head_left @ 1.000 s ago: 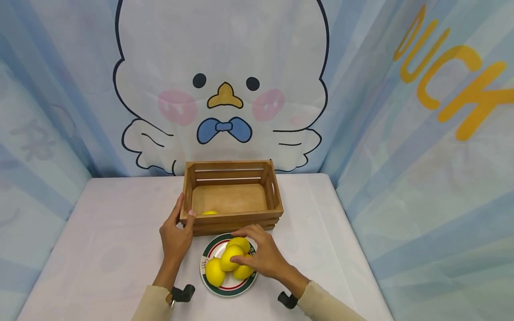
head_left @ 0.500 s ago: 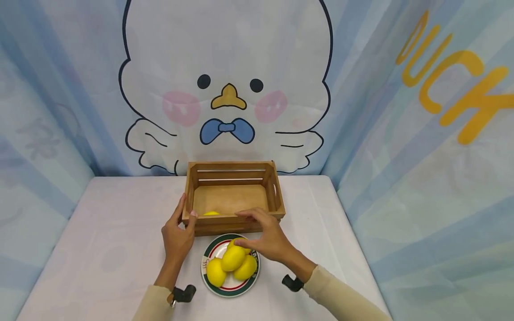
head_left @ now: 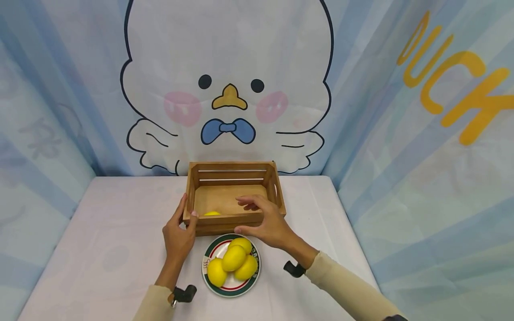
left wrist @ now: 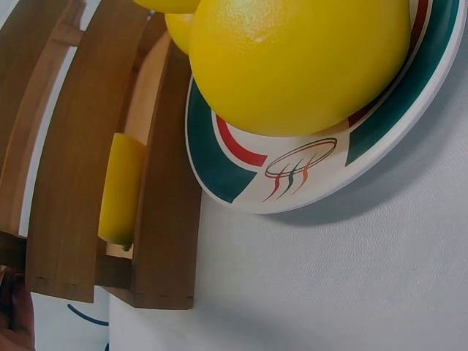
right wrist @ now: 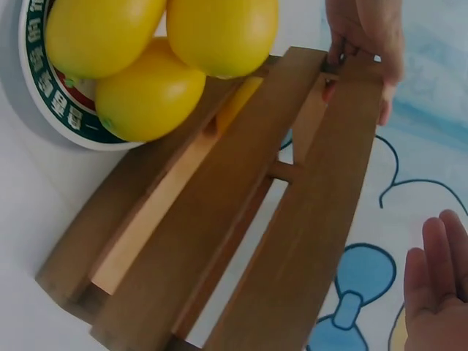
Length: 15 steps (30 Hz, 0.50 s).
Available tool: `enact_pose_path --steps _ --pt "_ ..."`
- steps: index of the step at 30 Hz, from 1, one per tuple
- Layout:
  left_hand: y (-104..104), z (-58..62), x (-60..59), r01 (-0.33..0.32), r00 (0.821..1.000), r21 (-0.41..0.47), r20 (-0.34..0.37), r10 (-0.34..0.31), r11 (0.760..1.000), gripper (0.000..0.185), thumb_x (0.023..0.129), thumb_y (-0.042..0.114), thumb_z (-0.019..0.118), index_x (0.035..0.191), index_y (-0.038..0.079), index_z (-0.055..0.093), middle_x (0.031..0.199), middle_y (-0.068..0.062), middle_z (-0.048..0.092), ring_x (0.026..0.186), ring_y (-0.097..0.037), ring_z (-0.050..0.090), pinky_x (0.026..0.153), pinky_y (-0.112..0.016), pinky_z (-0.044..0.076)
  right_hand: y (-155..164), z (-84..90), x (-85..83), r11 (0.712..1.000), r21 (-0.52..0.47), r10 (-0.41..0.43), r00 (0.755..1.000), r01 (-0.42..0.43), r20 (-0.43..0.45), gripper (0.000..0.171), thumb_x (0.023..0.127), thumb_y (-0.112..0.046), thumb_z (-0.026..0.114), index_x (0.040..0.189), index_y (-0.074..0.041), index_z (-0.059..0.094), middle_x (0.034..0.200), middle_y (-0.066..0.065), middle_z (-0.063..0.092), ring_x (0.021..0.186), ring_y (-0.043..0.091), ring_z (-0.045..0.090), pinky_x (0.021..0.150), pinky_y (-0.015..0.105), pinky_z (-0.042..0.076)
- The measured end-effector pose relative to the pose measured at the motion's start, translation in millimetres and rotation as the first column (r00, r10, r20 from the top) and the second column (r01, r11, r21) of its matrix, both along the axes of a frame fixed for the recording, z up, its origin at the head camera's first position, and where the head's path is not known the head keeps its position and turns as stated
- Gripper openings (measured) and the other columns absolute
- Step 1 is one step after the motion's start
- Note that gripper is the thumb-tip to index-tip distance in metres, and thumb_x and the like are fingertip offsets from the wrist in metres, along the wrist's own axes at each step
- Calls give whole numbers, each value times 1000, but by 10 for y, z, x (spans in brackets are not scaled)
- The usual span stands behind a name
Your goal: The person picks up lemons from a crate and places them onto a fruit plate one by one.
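Observation:
My left hand (head_left: 178, 238) grips the left end of a slatted wooden crate (head_left: 229, 226), thumb at its front corner and fingers along its outer side. Above the crate's front edge, my right hand (head_left: 270, 225) is held with its thumb apart from its fingers and nothing between them. In the right wrist view its fingers (right wrist: 441, 267) look straight. Several yellow lemons (head_left: 234, 257) are heaped on a round plate (head_left: 230, 293) with a green and red rim, just in front of the crate. One lemon (left wrist: 123, 189) inside the crate shows through the slats.
A white cloth covers the table (head_left: 128, 249). Behind the crate hangs a curtain (head_left: 225, 40) with a cartoon duck, and more curtain encloses both sides. The plate stands very close to the crate's front wall.
My right hand has moved from the lemons on the plate up and away to the crate's front edge, taking none with it. The left hand stays on the crate.

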State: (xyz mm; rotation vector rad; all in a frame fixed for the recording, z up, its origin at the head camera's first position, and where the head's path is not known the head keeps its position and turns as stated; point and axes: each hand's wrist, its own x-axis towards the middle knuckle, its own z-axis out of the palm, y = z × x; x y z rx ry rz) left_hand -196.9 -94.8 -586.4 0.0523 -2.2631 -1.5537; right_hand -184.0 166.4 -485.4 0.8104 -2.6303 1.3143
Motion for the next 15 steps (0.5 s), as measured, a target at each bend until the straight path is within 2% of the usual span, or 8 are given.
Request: enact_pose_path --steps 9,15 --pt "-1 5 12 4 1000 2 -9 -4 1000 60 106 17 65 163 15 45 166 -6 48 147 -35 54 117 -51 48 -13 169 -125 999 53 8 999 -6 -46 71 83 -35 93 144 -22 62 143 -5 67 121 15 64 107 43 58" --pt "-1 0 7 -1 1000 5 -8 1 1000 60 106 19 66 163 18 46 165 -4 49 146 -34 56 117 -52 49 -33 268 -218 998 57 31 995 -26 -95 68 81 -34 95 141 -20 65 138 -3 68 119 15 65 107 36 57"
